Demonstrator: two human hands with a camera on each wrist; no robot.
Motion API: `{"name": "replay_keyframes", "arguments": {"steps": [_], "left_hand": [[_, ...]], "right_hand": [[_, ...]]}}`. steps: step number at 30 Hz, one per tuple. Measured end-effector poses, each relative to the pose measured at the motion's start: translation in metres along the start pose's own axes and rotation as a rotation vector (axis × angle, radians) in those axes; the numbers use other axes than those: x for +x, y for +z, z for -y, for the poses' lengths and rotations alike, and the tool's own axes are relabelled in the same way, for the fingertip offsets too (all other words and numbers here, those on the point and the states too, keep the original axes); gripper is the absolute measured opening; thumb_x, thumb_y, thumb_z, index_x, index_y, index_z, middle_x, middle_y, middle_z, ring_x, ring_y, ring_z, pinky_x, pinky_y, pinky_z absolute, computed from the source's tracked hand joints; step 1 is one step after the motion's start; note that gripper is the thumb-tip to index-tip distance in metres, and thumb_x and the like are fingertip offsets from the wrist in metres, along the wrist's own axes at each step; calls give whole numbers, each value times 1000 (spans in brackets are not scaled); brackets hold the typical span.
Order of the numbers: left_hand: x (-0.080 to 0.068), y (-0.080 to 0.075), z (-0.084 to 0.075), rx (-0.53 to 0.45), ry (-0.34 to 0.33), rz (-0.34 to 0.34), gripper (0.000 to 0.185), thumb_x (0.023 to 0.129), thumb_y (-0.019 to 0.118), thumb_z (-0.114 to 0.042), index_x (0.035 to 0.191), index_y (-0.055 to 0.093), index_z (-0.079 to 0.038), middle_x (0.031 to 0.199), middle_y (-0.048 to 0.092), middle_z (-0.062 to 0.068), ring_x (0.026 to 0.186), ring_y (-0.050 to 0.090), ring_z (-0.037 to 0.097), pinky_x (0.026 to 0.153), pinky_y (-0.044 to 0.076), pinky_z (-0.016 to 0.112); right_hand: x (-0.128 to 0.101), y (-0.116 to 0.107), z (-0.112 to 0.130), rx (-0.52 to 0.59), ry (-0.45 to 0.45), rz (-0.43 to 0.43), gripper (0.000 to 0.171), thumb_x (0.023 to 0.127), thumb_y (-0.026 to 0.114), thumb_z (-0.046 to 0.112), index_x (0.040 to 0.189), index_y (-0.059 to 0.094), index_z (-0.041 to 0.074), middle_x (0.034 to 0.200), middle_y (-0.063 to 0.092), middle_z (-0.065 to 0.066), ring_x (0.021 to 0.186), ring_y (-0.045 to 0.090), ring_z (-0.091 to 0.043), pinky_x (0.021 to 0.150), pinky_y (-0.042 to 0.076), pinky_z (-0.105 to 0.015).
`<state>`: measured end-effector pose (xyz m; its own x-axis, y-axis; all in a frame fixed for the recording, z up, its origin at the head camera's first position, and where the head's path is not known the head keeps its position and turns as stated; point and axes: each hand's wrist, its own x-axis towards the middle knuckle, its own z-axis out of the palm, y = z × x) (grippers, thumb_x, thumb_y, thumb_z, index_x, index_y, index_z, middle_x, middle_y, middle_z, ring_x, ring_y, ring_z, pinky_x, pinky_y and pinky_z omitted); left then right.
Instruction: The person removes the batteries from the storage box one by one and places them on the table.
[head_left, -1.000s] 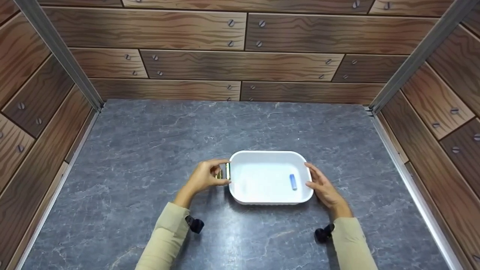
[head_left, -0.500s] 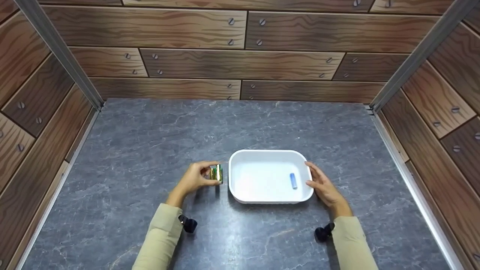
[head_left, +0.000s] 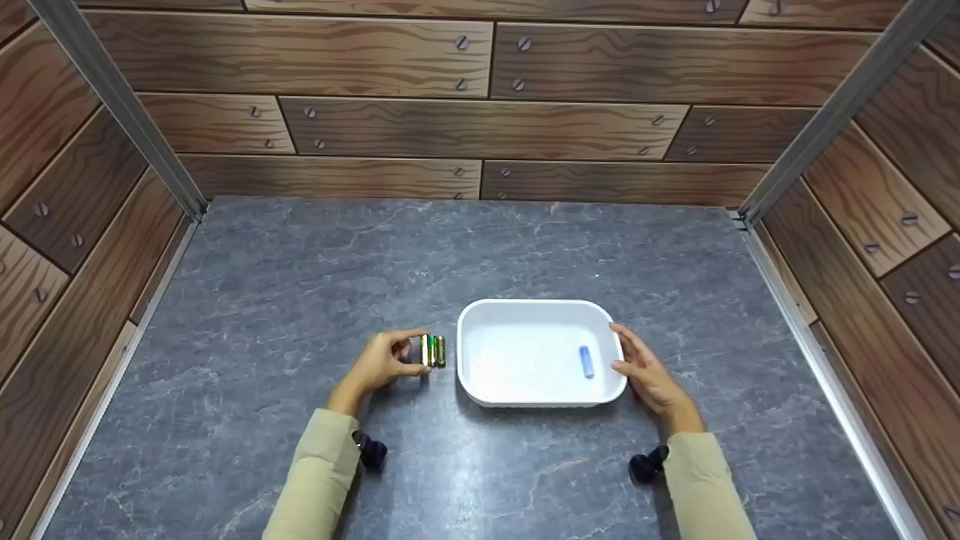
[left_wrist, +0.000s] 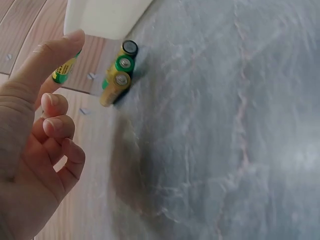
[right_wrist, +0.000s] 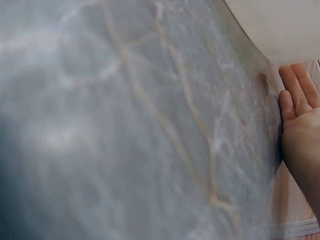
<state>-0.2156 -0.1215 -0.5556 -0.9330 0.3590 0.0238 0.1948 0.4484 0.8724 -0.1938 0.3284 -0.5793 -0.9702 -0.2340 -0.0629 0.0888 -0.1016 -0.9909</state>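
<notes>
grey table point(head_left: 300, 300): batteries point(left_wrist: 119, 80) (wrist view: three ends)

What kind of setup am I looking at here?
Likely a staged tabletop booth, not a real room: a grey marble-patterned tabletop, printed wood-plank walls with metal corner posts, and a white plastic tray beside small green-and-gold batteries.

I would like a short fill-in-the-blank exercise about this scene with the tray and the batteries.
1. The white tray holds one ____ battery.
2. The batteries on the table lie to the ____ of the tray.
3. The right hand rests against the tray's ____ side.

Missing words: blue; left; right
</notes>
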Motion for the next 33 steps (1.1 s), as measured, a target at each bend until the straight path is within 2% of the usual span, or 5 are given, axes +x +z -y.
{"name": "replay_keyframes", "arguments": {"steps": [8,14,24,33], "left_hand": [[1,-2,13,-24,-40,0,55,70,83,-9,121,64,1,70,46,-2,57,37,4,53,32,17],[1,-2,19,-16,-79,10,56,70,83,-8,121,64,0,69,46,-2,57,38,5,52,32,16],[4,-3,19,85,-66,-1,55,69,84,-10,120,66,-1,66,46,-2,59,38,6,56,32,18],[5,-1,19,139,-100,-3,57,67,85,-13,121,66,-3,65,46,-4,59,39,8,54,32,19]], "right_hand": [[0,-1,0,14,-30,36,64,89,54,-7,148,31,6,134,52,19,123,49,6,98,41,-13],[-1,1,0,7,-4,0,67,88,55,-9,148,27,1,132,53,20,121,50,7,98,41,-12],[-1,2,0,2,5,-22,67,88,56,-8,148,28,1,131,54,20,121,50,7,97,41,-13],[-1,0,-1,28,-48,41,63,89,54,-8,147,33,5,134,53,20,123,48,7,99,40,-12]]}}
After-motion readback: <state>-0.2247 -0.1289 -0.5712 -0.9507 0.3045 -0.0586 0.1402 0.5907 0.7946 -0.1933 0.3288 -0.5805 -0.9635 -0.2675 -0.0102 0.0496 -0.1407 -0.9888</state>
